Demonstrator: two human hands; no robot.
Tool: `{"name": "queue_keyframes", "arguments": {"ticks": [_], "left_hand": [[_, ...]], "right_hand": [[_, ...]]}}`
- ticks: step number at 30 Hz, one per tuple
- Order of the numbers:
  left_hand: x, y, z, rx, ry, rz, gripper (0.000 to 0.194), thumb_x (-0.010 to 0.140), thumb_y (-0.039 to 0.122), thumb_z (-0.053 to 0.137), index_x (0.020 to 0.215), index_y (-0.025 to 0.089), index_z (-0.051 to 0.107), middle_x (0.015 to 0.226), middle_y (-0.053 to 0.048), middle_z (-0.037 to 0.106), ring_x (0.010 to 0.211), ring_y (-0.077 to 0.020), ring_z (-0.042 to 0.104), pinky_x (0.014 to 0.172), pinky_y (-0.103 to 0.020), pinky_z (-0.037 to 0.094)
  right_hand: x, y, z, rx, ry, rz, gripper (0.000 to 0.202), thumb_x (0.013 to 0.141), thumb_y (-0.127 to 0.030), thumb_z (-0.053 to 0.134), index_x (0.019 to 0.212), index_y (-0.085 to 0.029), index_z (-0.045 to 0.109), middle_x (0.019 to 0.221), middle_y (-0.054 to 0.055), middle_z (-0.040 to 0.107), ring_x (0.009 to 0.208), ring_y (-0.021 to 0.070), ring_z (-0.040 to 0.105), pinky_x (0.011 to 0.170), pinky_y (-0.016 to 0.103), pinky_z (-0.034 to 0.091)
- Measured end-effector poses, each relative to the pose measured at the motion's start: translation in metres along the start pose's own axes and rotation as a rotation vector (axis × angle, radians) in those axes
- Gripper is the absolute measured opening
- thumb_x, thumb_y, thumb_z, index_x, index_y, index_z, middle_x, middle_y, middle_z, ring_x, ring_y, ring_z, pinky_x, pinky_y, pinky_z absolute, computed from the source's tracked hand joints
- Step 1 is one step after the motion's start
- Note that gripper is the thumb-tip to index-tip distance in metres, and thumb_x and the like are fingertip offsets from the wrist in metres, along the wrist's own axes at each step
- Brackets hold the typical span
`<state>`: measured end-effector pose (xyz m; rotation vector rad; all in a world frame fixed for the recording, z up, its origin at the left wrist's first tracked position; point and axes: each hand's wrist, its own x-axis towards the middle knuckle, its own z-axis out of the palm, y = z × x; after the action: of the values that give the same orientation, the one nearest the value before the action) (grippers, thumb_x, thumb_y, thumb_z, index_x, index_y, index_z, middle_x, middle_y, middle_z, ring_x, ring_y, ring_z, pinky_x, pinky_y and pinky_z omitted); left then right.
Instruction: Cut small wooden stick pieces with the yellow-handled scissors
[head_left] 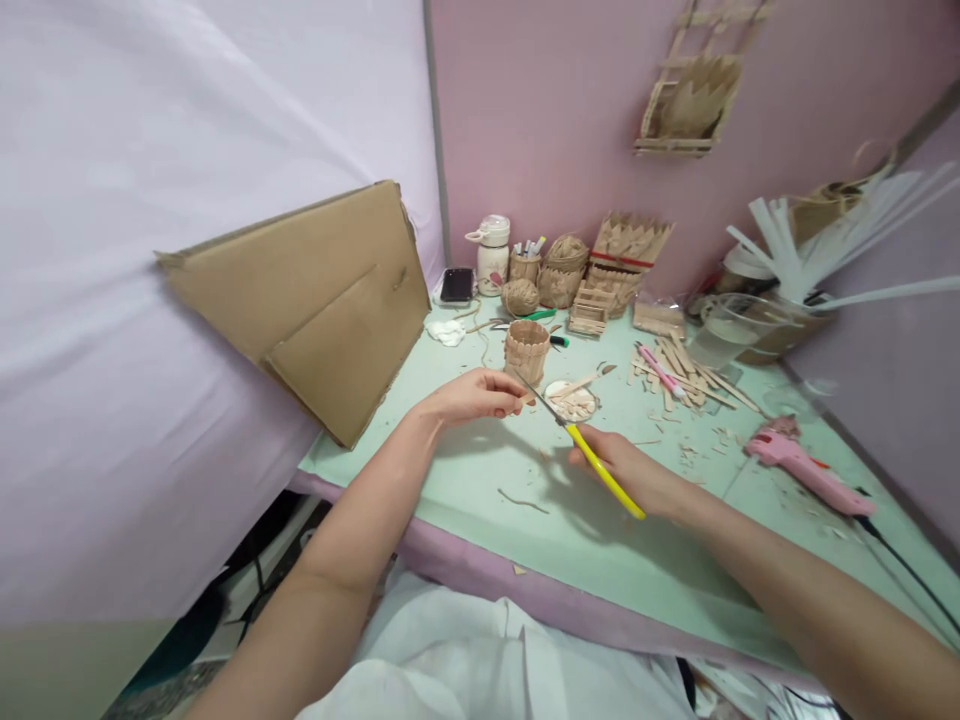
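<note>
My left hand (487,395) is closed, pinching a small piece of wooden craft stick (529,397) between thumb and fingers. Yellow-handled scissors (604,470) are gripped in my right hand (626,465), and their blades reach up and left to the piece at my left fingertips. Whether the blades touch the wood I cannot tell. Just behind my left hand stands a small round cup made of craft sticks (526,350). A shallow round dish (592,412) to its right holds cut wood bits, with a stick laid across it.
A pink glue gun (814,470) with a black cord lies at the right. Loose craft sticks (690,370) and a pink pen (660,372) lie near a plastic cup (731,330). Twine (520,297), a bottle (493,258) and a phone (457,286) stand behind; cardboard (330,300) leans left.
</note>
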<state>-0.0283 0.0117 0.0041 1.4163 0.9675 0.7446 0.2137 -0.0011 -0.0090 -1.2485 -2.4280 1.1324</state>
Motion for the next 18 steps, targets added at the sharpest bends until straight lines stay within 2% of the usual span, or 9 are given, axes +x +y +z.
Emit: {"name": "queue_keyframes", "arguments": {"ticks": [3, 11, 18], "left_hand": [[-0.006, -0.004, 0.002, -0.002, 0.058, 0.006, 0.025, 0.064, 0.028, 0.066, 0.085, 0.015, 0.072, 0.072, -0.006, 0.063, 0.061, -0.0103, 0.050, 0.052, -0.022, 0.036], [-0.010, -0.007, 0.023, -0.013, 0.149, 0.081, 0.024, 0.066, 0.027, 0.064, 0.086, 0.015, 0.072, 0.072, -0.004, 0.063, 0.065, -0.0100, 0.050, 0.061, -0.023, 0.039], [-0.014, -0.008, 0.021, 0.010, 0.104, 0.004, 0.029, 0.066, 0.032, 0.067, 0.089, 0.014, 0.073, 0.070, -0.005, 0.062, 0.060, -0.0095, 0.047, 0.053, -0.022, 0.035]], "right_hand": [[0.004, 0.003, 0.003, -0.008, -0.013, -0.013, 0.036, 0.080, -0.056, 0.039, 0.072, -0.021, 0.041, 0.064, -0.001, 0.047, 0.059, 0.0139, 0.041, 0.053, 0.027, 0.034], [0.002, 0.005, 0.005, -0.007, 0.021, -0.020, 0.030, 0.080, -0.050, 0.043, 0.073, -0.022, 0.039, 0.069, -0.001, 0.049, 0.063, 0.0145, 0.042, 0.056, 0.027, 0.034], [-0.003, 0.013, 0.001, -0.003, -0.058, -0.033, 0.030, 0.080, -0.051, 0.043, 0.075, -0.021, 0.042, 0.069, -0.001, 0.050, 0.062, 0.0149, 0.044, 0.055, 0.027, 0.036]]}}
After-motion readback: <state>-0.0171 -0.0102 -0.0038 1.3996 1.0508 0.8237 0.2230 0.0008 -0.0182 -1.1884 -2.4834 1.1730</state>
